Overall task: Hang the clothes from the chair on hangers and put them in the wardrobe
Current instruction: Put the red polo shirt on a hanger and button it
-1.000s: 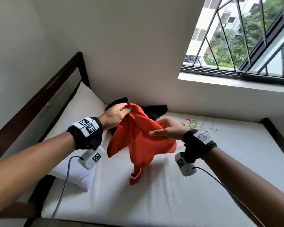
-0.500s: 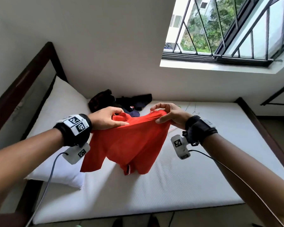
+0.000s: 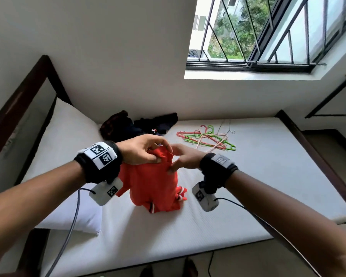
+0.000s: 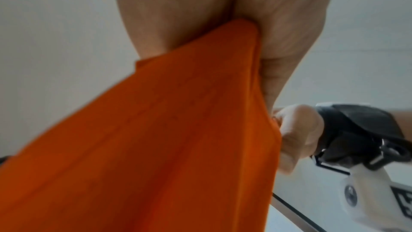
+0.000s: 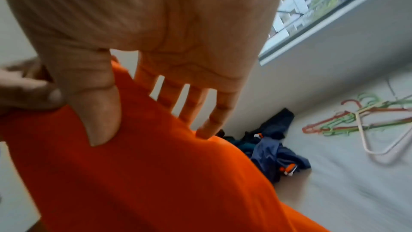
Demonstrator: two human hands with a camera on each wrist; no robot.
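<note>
right hand (image 5: pixel 142 29) on orange shirt (image 5: pixel 142 174), hangers (image 5: pixel 361 121) beyond

A matt, smooth-knit orange cloth is seen in the red shirt (image 3: pixel 154 180), with a ribbed striped trim at its hem. The mattress (image 3: pixel 268 176) is covered in white cloth with a fine ribbed texture. The hangers (image 3: pixel 206 138) are shown in thin glossy plastic, red, green and pale. The bed frame (image 3: pixel 28 84) is made of dark, lightly polished wood. Soft dark fabric is seen in the clothes pile (image 3: pixel 140 124).

Both forearms reach forward — left hand (image 3: pixel 142 149) pinching the red shirt (image 3: pixel 154 182); right hand (image 3: pixel 185 158) flat against it, fingers straight.
</note>
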